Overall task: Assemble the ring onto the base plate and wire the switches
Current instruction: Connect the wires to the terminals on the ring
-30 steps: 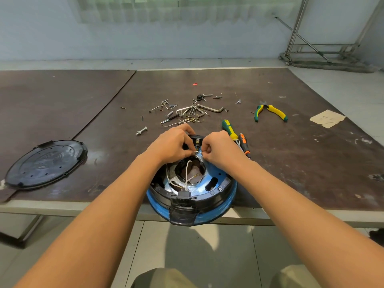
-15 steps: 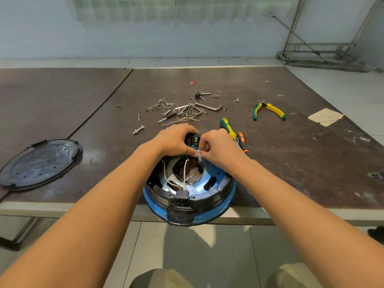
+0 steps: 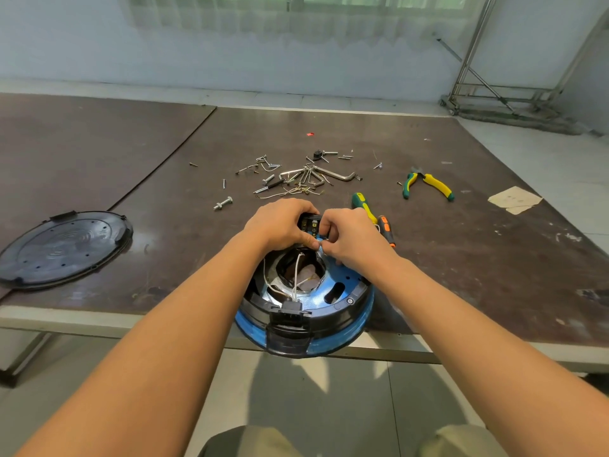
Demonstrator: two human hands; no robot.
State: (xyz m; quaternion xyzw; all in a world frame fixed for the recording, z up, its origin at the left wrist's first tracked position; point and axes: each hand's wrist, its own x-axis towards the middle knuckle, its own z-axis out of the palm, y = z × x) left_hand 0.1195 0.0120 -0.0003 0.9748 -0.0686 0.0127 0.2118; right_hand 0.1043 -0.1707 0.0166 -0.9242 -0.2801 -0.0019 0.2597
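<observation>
A round blue base plate [image 3: 346, 293] with a black ring [image 3: 333, 316] seated on it hangs over the table's near edge. White wires [image 3: 296, 275] run from a black connector block [image 3: 290, 311] at the front up through the middle opening. At the far rim sits a small black switch [image 3: 309, 223]. My left hand [image 3: 280, 225] grips the switch from the left. My right hand [image 3: 349, 237] pinches a wire end right beside the switch; its fingertips hide the contact point.
A black round cover [image 3: 62, 249] lies at the left. Loose screws, bolts and hex keys [image 3: 296, 178] are scattered behind the hands. Two screwdrivers [image 3: 374, 216] lie just right of my right hand, yellow-green pliers [image 3: 426, 184] farther right, a paper scrap [image 3: 514, 199] near the right edge.
Both hands have shifted slightly away from me to the far rim, closing together around the switch. The base plate stays where it was.
</observation>
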